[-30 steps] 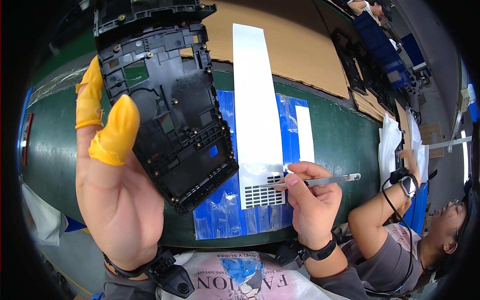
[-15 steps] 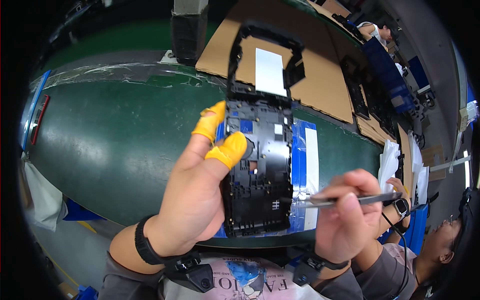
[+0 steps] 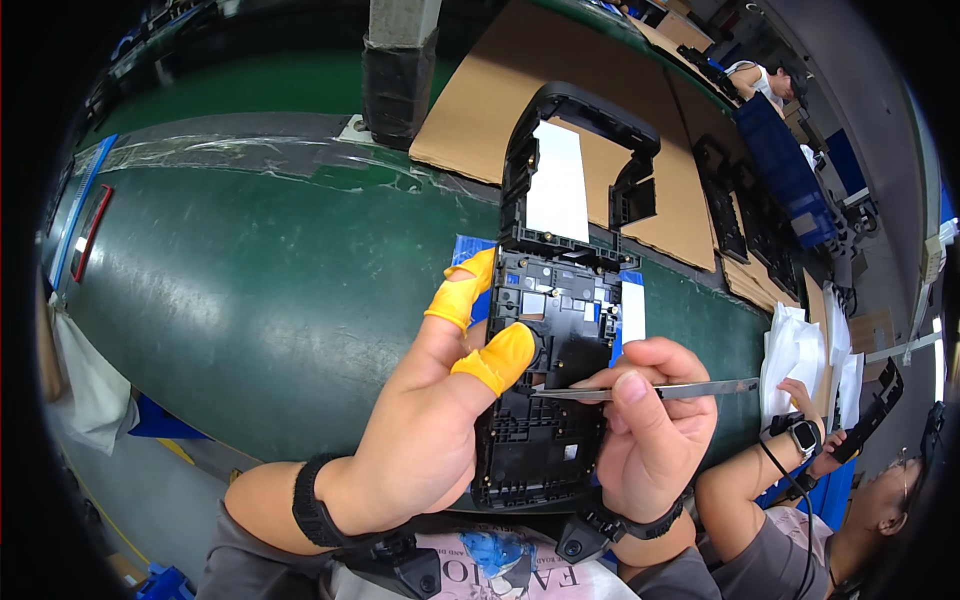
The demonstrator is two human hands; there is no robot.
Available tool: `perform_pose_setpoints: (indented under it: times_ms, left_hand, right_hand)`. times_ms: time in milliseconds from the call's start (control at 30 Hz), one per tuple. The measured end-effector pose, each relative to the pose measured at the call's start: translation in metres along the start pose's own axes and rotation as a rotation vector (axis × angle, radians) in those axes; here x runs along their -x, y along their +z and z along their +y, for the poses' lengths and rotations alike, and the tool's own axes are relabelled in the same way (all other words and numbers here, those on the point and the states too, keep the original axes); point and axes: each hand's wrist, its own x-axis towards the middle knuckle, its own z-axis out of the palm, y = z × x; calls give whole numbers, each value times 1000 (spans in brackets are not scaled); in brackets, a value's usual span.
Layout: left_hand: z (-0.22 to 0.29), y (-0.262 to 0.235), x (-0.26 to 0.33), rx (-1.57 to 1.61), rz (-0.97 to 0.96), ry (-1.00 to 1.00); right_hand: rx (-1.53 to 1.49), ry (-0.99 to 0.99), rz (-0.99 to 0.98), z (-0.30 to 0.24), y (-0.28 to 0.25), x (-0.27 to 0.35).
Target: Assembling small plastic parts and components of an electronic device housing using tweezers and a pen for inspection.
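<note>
My left hand (image 3: 430,415) grips the left side of a long black plastic housing (image 3: 555,420), with yellow finger cots on its thumb and forefinger. The housing has an open frame at its far end and a ribbed panel with small brass-coloured inserts nearer me. In my right hand (image 3: 655,420) is a slim pair of metal tweezers (image 3: 690,388), pinched between thumb and fingers. Their tips lie over the middle of the panel, close to my left thumb. Whether the tips hold anything is too small to tell. Behind the housing shows a blue sheet (image 3: 472,250).
A cardboard sheet (image 3: 470,120) lies across the green table (image 3: 250,300), with more black housings (image 3: 725,200) on it. A dark post (image 3: 398,90) stands at the back. At the right, a co-worker's hand (image 3: 797,395) is beside white bags (image 3: 792,350). A red-handled tool (image 3: 92,235) lies far left.
The housing and my left hand have shifted right and nearer me. My right hand has brought the tweezers from the housing's right edge inward over the panel. The co-worker now holds a black part.
</note>
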Motion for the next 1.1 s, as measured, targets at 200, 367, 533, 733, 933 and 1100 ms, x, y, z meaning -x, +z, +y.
perform_pose_setpoints:
  times_ms: [200,367,533,733,933,1100]
  left_hand:
    - [0,0,0,-19,14,11]
    - [-1,0,0,-15,20,18]
    - [-3,0,0,-22,22,14]
    - [-3,-1,-1,-29,19,19]
    - [1,2,0,71,26,-30]
    - [13,-10,14,-186,15,-13]
  right_hand:
    - [-26,7,-28,-1,2,-2]
    - [-18,13,-36,-1,1,-2]
    - [-17,15,-35,-1,-2,-1]
    - [4,28,-14,0,0,-3]
    - [7,9,3,-1,-1,-1]
    - [-143,-126,144,-18,-28,-2]
